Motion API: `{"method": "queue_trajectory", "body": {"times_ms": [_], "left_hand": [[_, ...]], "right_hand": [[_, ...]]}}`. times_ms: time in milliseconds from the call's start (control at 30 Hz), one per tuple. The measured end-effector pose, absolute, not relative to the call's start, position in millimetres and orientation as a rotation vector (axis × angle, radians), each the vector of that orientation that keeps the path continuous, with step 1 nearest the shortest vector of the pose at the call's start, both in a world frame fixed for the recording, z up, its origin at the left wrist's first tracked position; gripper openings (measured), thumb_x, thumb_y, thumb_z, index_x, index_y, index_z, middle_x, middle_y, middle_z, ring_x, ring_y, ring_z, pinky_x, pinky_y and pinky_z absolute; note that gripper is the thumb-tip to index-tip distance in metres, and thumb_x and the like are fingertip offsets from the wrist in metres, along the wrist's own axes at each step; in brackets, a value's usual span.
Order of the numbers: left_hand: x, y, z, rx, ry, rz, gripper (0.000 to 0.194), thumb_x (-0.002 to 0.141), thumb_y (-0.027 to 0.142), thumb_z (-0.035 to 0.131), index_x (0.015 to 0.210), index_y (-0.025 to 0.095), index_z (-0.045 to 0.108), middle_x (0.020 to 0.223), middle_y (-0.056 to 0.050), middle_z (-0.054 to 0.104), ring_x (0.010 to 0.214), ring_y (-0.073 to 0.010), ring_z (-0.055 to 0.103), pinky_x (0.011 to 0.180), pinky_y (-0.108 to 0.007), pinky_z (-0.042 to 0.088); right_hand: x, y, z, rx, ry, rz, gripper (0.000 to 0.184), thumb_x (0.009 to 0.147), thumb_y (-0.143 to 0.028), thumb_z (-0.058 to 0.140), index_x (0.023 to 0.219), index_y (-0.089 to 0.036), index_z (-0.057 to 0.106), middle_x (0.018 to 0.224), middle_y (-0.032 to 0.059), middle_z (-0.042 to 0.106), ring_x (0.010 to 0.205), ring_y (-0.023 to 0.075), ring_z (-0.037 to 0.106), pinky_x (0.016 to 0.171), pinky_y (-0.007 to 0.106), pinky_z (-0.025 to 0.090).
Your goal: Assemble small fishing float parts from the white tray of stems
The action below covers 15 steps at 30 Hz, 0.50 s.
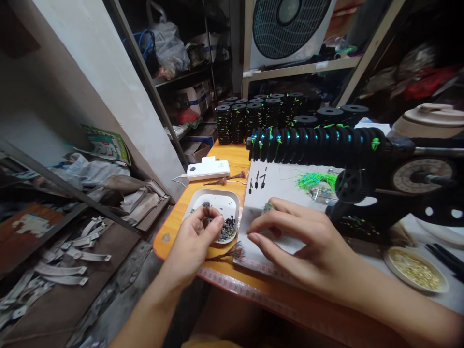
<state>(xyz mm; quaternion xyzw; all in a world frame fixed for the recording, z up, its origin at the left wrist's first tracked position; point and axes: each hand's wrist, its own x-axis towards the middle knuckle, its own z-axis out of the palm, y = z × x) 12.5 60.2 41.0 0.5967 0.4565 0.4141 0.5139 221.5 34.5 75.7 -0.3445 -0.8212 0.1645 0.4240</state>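
My left hand [195,237] is over the white tray [193,199], thumb and fingers pinched together. Dark bits show at its fingertips, too small to make out. Small dark and yellowish pieces [228,229] lie in the tray beside the thumb. To the right, my right hand [300,232] hovers above a white sheet [275,188], thumb and index fingertips close together. A small grey-green thing [267,208] shows at its other, curled fingers; I cannot tell its kind. Several small black pieces [256,182] lie on the sheet beyond that hand.
A black machine [357,188] with a ringed horizontal roll [315,145] stands at right. Green strands [317,181] lie under it. Black ribbed spools [239,121] line the back. A white power adapter [208,169], wire-like bundles [232,252] and a bowl of gold pieces [389,263] are around.
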Motion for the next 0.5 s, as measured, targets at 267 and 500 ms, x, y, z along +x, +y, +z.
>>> {"method": "queue_trajectory", "body": {"times_ms": [267, 500], "left_hand": [[42.7, 10.1, 40.1, 0.507, 0.626, 1.223, 0.022, 0.08, 0.024, 0.082, 0.082, 0.014, 0.063, 0.069, 0.003, 0.055, 0.057, -0.0048, 0.045, 0.057, -0.014, 0.044], [54.0, -0.2, 35.6, 0.417, 0.634, 1.349, 0.023, 0.079, 0.026, 0.083, 0.072, 0.015, 0.064, 0.063, 0.004, 0.056, 0.056, -0.0057, 0.051, 0.058, -0.015, 0.05]], "right_hand": [[212.5, 20.7, 73.9, -0.788, -1.99, 0.49, 0.015, 0.087, -0.005, 0.057, 0.081, -0.018, 0.056, 0.072, -0.0018, 0.052, 0.065, 0.0105, 0.049, 0.058, 0.022, 0.04], [209.8, 17.0, 69.9, -0.734, -1.98, 0.498, 0.012, 0.089, -0.006, 0.056, 0.085, -0.017, 0.056, 0.075, -0.0006, 0.05, 0.066, 0.0111, 0.047, 0.057, 0.023, 0.039]]}}
